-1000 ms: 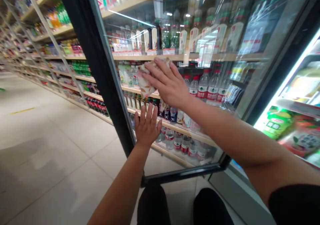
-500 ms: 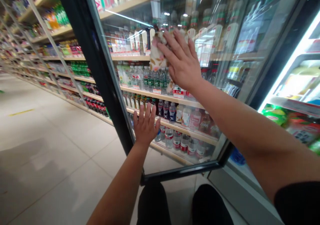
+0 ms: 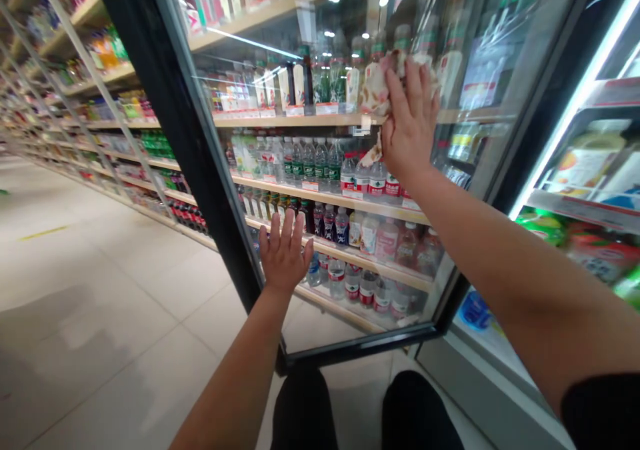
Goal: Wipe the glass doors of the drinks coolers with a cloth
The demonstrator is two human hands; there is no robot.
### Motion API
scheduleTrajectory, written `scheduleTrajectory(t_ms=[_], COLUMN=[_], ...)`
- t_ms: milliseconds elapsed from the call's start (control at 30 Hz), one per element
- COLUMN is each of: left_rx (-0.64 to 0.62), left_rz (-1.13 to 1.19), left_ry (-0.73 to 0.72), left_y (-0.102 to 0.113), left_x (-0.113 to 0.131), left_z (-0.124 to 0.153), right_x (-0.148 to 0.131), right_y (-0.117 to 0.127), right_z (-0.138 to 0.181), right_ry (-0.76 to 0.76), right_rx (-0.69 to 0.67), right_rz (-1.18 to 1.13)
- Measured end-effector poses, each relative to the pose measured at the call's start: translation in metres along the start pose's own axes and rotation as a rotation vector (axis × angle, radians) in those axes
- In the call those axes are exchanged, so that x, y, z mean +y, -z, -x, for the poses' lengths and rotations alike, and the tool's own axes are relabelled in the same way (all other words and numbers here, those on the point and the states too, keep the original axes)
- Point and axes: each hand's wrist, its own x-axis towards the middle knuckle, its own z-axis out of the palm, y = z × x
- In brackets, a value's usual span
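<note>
A glass door (image 3: 320, 333) with a black frame stands swung out in front of me. Flat against its upper pane, my right hand (image 3: 410, 123) holds a crumpled floral cloth (image 3: 376, 93) pressed under its palm and fingers; part of the cloth is hidden by the hand. Lower down, near the door's left frame, my left hand (image 3: 285, 253) is open, fingers upright and a little apart, palm laid toward the glass with nothing in it.
Through the glass show shelves of bottled drinks (image 3: 337, 277). More stocked shelving (image 3: 115, 73) runs off to the left along a tiled floor (image 3: 125, 343). On the right is the lit cooler with packaged goods (image 3: 595, 253). My knees (image 3: 303, 410) are just below the door's bottom edge.
My right hand has slid the cloth to the right across the glass. My left hand stays at about the same place on the pane. The view has shifted slightly.
</note>
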Motion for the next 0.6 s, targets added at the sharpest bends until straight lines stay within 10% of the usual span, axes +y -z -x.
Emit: scheduleTrajectory(t_ms=[267,600], left_rx=[0.002,-0.101], left_rz=[0.041,0.124], left_ry=[0.053,0.157], left_y=[0.002,0.013], left_x=[-0.001,0.0], left_z=[-0.001,-0.069], right_x=[0.02,0.041], right_y=[0.009,0.009], right_z=[0.031,0.064], right_ry=[-0.047,-0.127], right_rx=[-0.046,-0.022], right_rz=[0.003,-0.024])
